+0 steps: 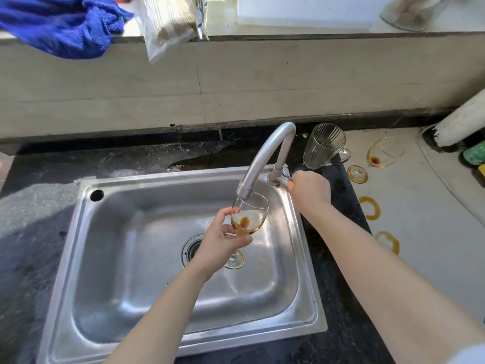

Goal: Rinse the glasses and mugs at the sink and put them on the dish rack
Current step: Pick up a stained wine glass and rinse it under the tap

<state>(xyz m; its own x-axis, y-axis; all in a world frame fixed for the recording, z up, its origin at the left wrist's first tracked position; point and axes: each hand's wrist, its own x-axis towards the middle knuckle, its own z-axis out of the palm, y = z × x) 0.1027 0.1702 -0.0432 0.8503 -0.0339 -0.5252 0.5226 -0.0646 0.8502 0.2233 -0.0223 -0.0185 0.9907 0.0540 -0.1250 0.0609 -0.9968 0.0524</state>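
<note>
Rinsing, early stage. Nearest the viewer, both forearms reach over the steel sink (118, 258). The left hand (223, 243) is wrapped around the lower bowl and stem of a stemmed glass (250, 219), holding it upright above the basin with its rim just under the faucet spout (265, 151); brown residue shows inside the bowl. The right hand (309, 187) is curled around the faucet handle (283, 183) at the spout's base; no stream of water can be made out. Behind the faucet, a glass mug (322, 147) stands on the dark counter, and a second stemmed glass (385, 152), also stained brown, waits on the pale counter near several brown ring marks (370, 207). On the far ledge lie a blue cloth (60, 24) and a plastic bag (168, 24). The dish rack is out of view; judging by this, no item is finished and all three remain to be rinsed and racked.
</note>
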